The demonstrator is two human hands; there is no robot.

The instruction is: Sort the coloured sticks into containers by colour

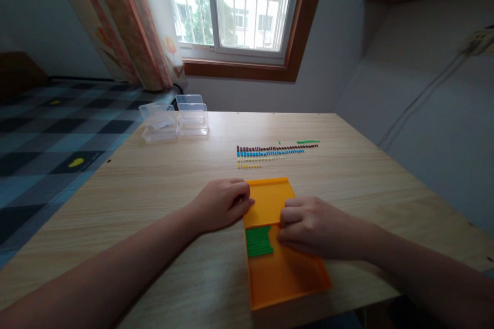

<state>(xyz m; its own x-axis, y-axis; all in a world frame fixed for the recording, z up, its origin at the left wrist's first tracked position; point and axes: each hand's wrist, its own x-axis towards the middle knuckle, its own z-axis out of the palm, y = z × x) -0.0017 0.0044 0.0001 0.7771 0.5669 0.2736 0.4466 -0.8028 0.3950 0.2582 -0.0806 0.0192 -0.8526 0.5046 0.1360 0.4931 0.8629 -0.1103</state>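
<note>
An orange plastic tray (269, 203) in two joined parts, like a box with its lid folded back, lies near the table's front edge. My left hand (226, 203) is closed at the left rim of its far part, thumb and curled finger at the edge. Curled over the right side, near the fold, is my right hand (312, 226); whatever its fingers may hold is hidden. A block of thin green strips (259, 241) lies side by side in the near part, just left of my right fingers.
Beyond the tray are rows of small brown (270, 148), blue (266, 153) and yellow pieces (247, 166). A short green row (307, 142) lies behind them. Clear plastic boxes (193, 121) stand at the table's back left. The wooden table (154, 190) reaches toward the window.
</note>
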